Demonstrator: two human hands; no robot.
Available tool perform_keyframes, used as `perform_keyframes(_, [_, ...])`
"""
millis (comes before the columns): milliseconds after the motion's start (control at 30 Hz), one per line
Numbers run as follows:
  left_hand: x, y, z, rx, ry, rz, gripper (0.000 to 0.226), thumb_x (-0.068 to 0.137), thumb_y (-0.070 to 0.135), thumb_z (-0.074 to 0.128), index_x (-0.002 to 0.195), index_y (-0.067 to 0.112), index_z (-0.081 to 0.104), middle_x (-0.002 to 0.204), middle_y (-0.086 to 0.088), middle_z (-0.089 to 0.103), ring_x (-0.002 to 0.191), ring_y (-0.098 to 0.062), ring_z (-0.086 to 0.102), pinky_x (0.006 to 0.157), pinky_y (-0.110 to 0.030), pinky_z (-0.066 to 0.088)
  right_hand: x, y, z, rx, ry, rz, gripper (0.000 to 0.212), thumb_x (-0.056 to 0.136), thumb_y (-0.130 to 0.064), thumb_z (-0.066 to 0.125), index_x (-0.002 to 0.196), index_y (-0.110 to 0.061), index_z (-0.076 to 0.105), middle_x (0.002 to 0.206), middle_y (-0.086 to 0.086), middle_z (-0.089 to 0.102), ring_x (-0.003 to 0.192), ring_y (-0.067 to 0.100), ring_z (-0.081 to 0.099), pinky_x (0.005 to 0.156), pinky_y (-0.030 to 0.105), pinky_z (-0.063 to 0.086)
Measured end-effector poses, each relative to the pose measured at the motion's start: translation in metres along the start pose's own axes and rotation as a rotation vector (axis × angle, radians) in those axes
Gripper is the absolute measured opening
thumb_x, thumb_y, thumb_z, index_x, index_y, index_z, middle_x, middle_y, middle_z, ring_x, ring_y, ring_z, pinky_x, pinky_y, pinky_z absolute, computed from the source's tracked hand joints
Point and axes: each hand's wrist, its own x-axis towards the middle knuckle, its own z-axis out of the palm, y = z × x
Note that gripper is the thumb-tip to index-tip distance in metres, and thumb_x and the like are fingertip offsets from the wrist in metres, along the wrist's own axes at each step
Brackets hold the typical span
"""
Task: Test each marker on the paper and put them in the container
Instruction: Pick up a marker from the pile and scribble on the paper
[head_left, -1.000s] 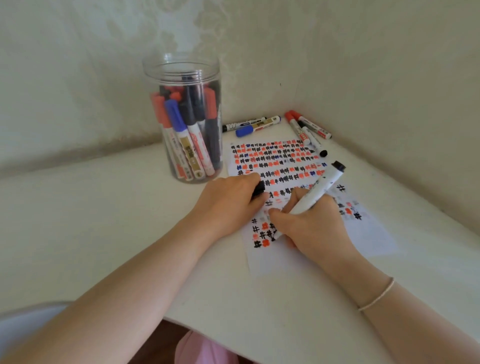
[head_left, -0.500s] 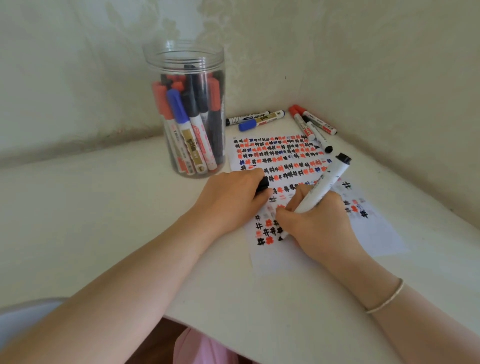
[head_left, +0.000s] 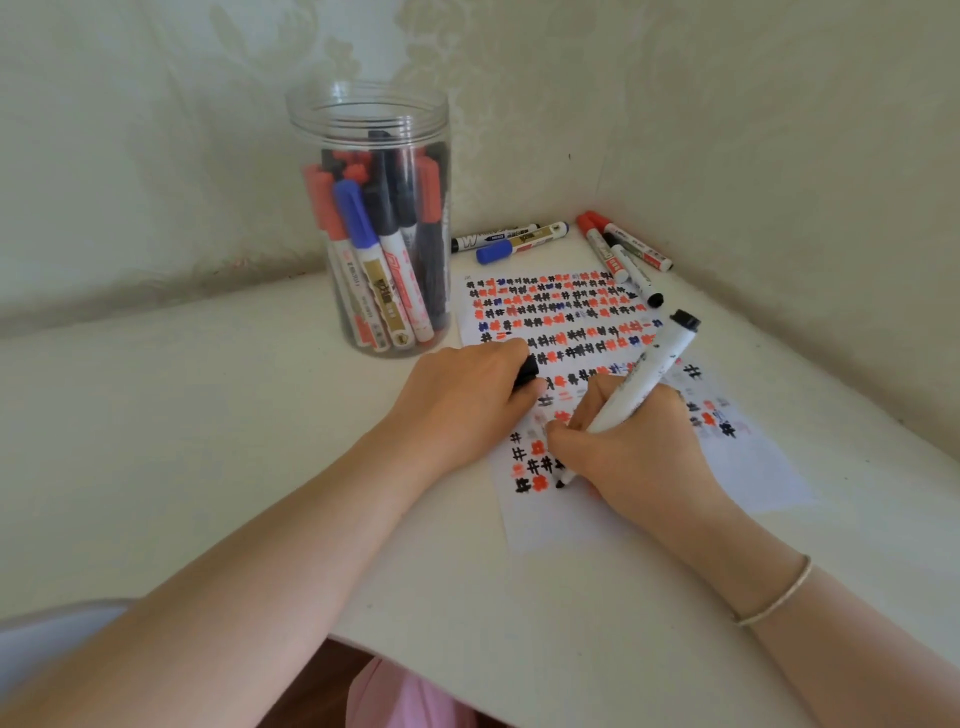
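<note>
Our two forearms are bare, with no sleeves showing anywhere in the frame. On our right wrist, toward the lower right, sits a thin pale bracelet. At the bottom centre, pink clothing shows below the table edge.

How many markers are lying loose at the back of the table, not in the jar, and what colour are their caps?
Red caps: 2
Blue cap: 1
Black caps: 2
Total: 5 loose markers
</note>
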Motion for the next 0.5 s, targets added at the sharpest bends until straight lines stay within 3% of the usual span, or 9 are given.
perform_keyframes(200, [0.0006,-0.0003,0.0011,-0.007,0.000,0.007,0.026,0.098,0.047,0.037,0.085,0.024,0.038,0.066,0.012,0.036,0.068,-0.015,0.051,0.056,-0.031,0.038,0.0019,0.0019,-0.0012,0.048,0.025,-0.001,0.030,0.076,-0.004,0.072,0.058,-0.007,0.048,0.038,-0.005,0.048,0.032,0.006,0.042,0.035,0.015,0.035])
perform_keyframes(300, [0.0001,-0.0009,0.0018,-0.006,0.001,0.015,0.027,0.098,0.047,0.037,0.085,0.023,0.038,0.066,0.012,0.036,0.068,-0.015,0.052,0.058,-0.032,0.040,0.0013,0.0024,0.0003,0.038,0.067,-0.025,0.027,0.076,-0.006,0.072,0.062,-0.004,0.050,0.046,0.003,0.052,0.035,0.010,0.044,0.036,0.016,0.037])
perform_keyframes(500, [0.0008,-0.0004,0.0010,0.003,-0.003,-0.001,0.027,0.098,0.048,0.037,0.085,0.024,0.038,0.066,0.012,0.039,0.065,-0.013,0.051,0.054,-0.030,0.038,0.0018,0.0068,0.0016,-0.045,0.031,-0.062,0.031,0.074,0.002,0.066,0.057,-0.009,0.042,0.050,0.004,0.046,0.041,0.010,0.038,0.038,0.014,0.034])
